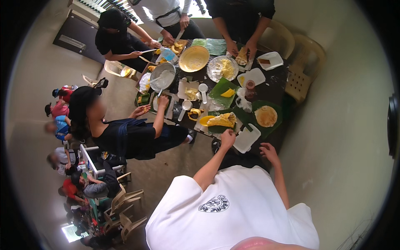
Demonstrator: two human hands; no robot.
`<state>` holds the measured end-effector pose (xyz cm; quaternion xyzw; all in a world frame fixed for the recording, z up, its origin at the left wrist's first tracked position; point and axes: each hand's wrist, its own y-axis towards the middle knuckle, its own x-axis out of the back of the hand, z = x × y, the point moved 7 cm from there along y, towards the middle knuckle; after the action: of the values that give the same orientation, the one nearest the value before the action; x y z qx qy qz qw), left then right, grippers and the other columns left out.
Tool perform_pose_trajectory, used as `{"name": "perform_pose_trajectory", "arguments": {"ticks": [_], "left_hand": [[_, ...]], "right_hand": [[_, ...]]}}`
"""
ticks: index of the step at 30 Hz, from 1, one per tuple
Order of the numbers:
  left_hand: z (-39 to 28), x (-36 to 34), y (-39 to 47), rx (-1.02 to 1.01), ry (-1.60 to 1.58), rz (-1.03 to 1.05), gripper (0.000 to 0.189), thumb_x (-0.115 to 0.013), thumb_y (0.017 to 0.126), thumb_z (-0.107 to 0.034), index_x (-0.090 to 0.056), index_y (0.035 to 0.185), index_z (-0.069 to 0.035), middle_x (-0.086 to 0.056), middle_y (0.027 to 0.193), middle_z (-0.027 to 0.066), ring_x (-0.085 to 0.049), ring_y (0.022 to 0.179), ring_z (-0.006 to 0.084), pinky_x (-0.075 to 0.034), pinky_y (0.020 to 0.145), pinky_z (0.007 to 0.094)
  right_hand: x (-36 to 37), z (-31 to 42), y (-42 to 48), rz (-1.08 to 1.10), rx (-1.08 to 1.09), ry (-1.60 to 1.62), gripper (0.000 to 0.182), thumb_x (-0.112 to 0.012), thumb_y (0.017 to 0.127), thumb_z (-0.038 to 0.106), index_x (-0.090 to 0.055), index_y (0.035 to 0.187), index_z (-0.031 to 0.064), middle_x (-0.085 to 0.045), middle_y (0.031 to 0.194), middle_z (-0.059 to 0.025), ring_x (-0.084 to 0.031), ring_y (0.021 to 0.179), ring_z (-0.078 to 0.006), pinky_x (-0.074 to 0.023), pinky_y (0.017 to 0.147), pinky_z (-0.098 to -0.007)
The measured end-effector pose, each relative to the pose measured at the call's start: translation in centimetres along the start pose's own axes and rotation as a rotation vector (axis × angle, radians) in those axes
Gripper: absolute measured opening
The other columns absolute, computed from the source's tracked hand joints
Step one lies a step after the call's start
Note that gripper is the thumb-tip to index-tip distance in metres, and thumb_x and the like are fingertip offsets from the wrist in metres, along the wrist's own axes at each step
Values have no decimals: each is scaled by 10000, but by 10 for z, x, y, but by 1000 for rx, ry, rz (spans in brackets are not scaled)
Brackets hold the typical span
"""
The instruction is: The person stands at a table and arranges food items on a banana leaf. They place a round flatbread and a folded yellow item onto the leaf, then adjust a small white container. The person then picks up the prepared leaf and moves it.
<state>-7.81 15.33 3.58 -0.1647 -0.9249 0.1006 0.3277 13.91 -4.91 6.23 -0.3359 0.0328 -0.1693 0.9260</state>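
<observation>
My left hand (pixel 228 139), its fingers curled, is beside a banana leaf (pixel 236 126) with a rolled wrap (pixel 222 120). Whether it pinches anything is hidden. A yellow piece (pixel 206 121), perhaps a spoon or fruit, touches the wrap's left end. Just right of this hand, an open white foam container (pixel 247 140) tilts at the table's near edge. My right hand (pixel 269 153) hangs past the container, fingers apart and holding nothing. A flat round wrapper (pixel 265 116) lies on another leaf farther up. Above the wrap, a yellow slice (pixel 228 92) rests on a leaf.
Co-workers stand round the dark table; one person's hands (pixel 239 50) hold a wrap, another cuts with a knife. On it are a plate of shredded yellow food (pixel 226 68), a yellow basin (pixel 193 58), a metal pot (pixel 163 76), white measuring scoops (pixel 186 106) and a red-brown jar (pixel 250 88).
</observation>
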Motion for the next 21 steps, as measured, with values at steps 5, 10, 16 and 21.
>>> {"name": "perform_pose_trajectory", "arguments": {"ticks": [5,10,16,21], "left_hand": [[18,-8,-25,72,3,-24,310,-617,820,-142,-686,1084,5,-719,927,205,-695,926,364,-543,835,439],[22,-18,-45,108,-50,-28,314,-613,822,-135,-681,1100,-6,-711,933,191,-689,925,359,-536,814,454],[43,-28,-50,26,-102,-12,335,-629,811,-119,-686,1129,-29,-718,915,185,-700,902,344,-549,818,425],[52,-26,-41,64,-82,37,336,-649,790,-100,-707,1117,-51,-726,904,172,-711,890,318,-556,806,412]], "right_hand": [[-13,-70,53,-95,-175,-3,541,-655,905,210,-479,1391,47,-670,1085,-109,-668,822,-193,-570,691,-358],[-29,-78,68,-3,-281,25,576,-653,904,221,-450,1415,49,-669,1090,-111,-677,819,-216,-572,703,-365],[-38,-78,82,46,-286,-44,439,-650,916,254,-537,1282,41,-666,1041,-110,-693,778,-221,-576,680,-361],[-46,-76,82,44,-308,3,348,-652,920,234,-568,1202,48,-662,976,-109,-695,738,-213,-570,631,-346]]}}
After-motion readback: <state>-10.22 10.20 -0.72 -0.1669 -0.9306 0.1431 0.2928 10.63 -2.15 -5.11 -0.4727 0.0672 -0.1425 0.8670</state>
